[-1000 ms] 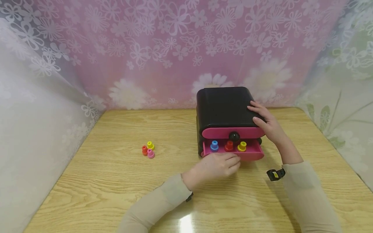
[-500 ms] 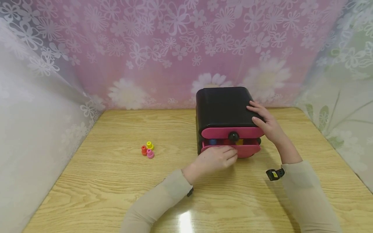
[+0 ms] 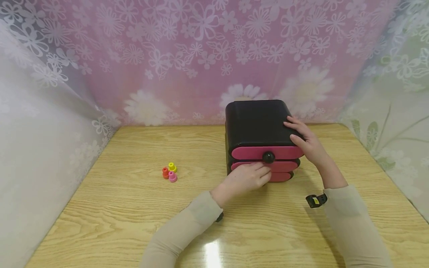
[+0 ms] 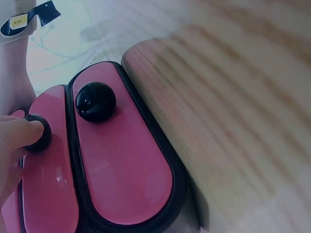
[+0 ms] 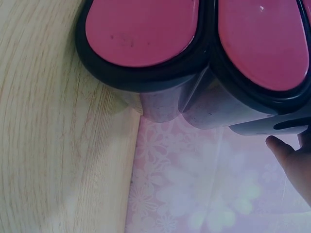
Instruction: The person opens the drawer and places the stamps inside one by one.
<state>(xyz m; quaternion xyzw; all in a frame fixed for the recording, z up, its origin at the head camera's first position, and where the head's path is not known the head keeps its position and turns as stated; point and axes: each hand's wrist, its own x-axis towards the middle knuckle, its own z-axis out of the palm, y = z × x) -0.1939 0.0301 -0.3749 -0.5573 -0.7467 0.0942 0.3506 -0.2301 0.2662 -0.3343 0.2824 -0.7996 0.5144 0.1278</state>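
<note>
A small black drawer cabinet [image 3: 259, 121] with three pink drawer fronts stands right of centre on the table. My left hand [image 3: 247, 178] is at its front, fingers curled at the black knob [image 4: 43, 141] of the middle drawer [image 3: 285, 166], as the left wrist view shows. That drawer sits level with the others, its contents hidden. My right hand [image 3: 307, 143] rests on the cabinet's upper right edge, fingers spread over the black top. The upper drawer's knob [image 3: 268, 157] is free, and so is the bottom drawer's knob [image 4: 95, 102].
To the left on the wooden table [image 3: 134, 208] stand three small stepped plastic pegs with holes on top: a red peg [image 3: 165, 173], a yellow peg [image 3: 172, 167] and a pink peg [image 3: 172, 177]. A flowered curtain [image 3: 187, 67] hangs behind the table.
The middle drawer, pulled out with blue, red and yellow pegs inside, has slid back into the cabinet. My left hand moved inward with it; the right hand kept its place.
</note>
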